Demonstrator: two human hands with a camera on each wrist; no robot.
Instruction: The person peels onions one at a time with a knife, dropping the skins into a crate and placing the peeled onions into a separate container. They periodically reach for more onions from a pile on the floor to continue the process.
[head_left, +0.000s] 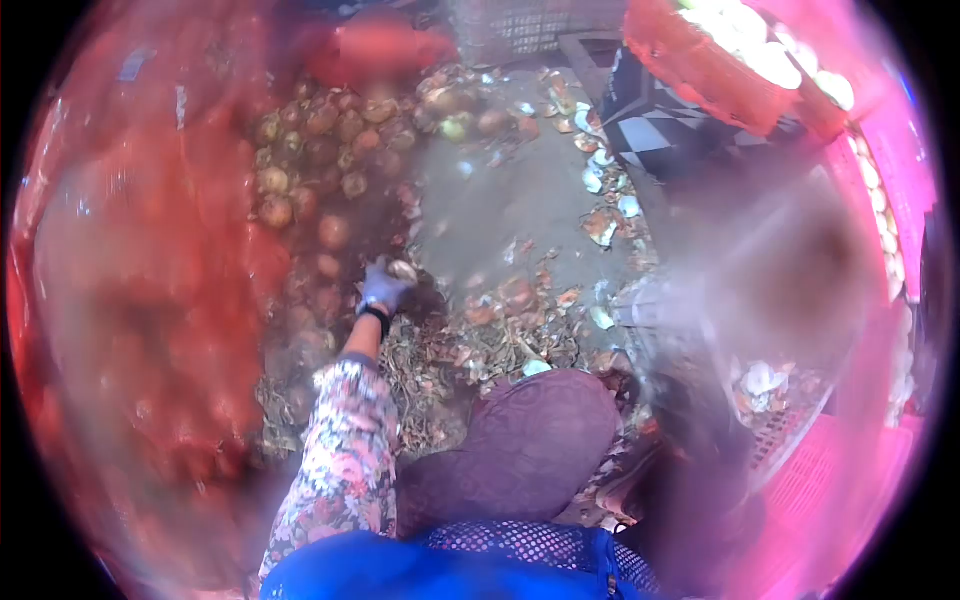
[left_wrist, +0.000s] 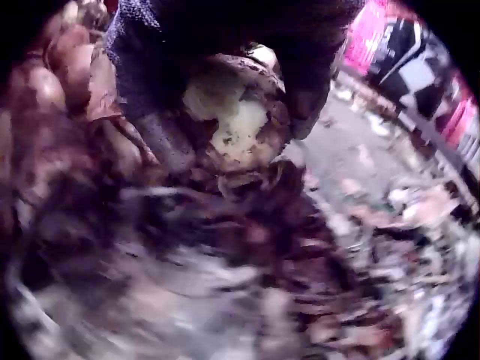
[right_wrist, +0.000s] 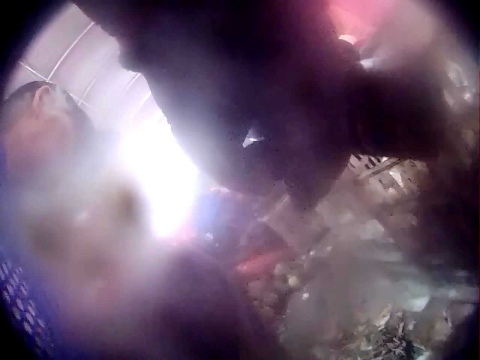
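In the head view my left hand point(head_left: 383, 287), in a light purple glove, is at the right edge of the onion pile point(head_left: 320, 130) and holds an onion point(head_left: 403, 270). Seen closer in the left wrist view, gloved fingers and thumb of the left hand point(left_wrist: 225, 34) grip a peeling onion point(left_wrist: 241, 127) from both sides, its pale flesh showing. The right hand point(right_wrist: 255, 90) is a dark, blurred shape across the right wrist view; its fingers and anything in them cannot be made out. In the head view I cannot distinguish it within the blur at right.
Red mesh sacks point(head_left: 160, 280) stand at left. Peels point(head_left: 520, 300) lie scattered on the grey floor point(head_left: 500, 200). A red container point(head_left: 690, 75) of white onions is at upper right, a pink basket point(head_left: 835, 475) at lower right. Another person's head point(right_wrist: 49, 124) shows in the right wrist view.
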